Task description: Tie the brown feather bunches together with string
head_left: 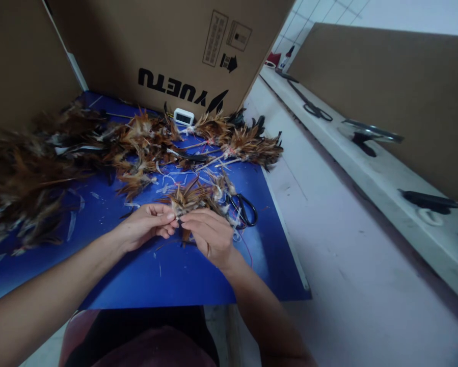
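Within pinched left hand (149, 223), feathers (189, 197).

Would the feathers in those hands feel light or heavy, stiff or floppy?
Probably light: the feathers look thin and wispy. Likely somewhat floppy at the tips, which fan out loosely. Rolling seems unlikely, given that ragged, splayed shape.

Left hand (149, 223) and right hand (210, 233) pinching brown feather bunch (192, 196) over blue tabletop (125, 275). Black-handled scissors (243, 210) just right. Behind: loose feather pile (137, 145), white digital display (183, 118), YUETU cardboard box (167, 41).
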Demonstrator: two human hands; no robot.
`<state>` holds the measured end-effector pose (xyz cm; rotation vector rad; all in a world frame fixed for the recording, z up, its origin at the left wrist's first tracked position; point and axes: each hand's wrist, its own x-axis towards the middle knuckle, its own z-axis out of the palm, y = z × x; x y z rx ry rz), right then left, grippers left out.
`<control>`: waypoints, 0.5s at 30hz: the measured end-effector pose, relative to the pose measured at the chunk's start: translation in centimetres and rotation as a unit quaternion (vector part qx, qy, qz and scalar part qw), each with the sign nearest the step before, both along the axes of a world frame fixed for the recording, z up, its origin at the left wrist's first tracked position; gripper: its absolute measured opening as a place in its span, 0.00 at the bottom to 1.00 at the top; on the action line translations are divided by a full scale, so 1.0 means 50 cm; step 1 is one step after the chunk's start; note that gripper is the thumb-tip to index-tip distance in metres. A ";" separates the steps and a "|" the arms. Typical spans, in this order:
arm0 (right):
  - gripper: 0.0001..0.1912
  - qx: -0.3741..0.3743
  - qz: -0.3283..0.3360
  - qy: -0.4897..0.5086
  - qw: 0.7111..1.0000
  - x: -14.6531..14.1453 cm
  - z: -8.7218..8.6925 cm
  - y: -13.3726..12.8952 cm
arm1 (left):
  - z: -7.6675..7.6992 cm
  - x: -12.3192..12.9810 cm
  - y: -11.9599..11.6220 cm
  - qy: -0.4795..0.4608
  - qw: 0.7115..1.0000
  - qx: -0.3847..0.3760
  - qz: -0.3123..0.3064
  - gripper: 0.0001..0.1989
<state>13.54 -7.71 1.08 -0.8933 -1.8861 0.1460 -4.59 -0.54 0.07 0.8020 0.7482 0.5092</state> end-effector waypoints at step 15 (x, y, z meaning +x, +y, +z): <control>0.07 -0.105 -0.065 0.090 0.988 -0.022 -0.005 -0.004 | 0.007 0.006 -0.009 -0.011 0.997 0.036 0.071 0.14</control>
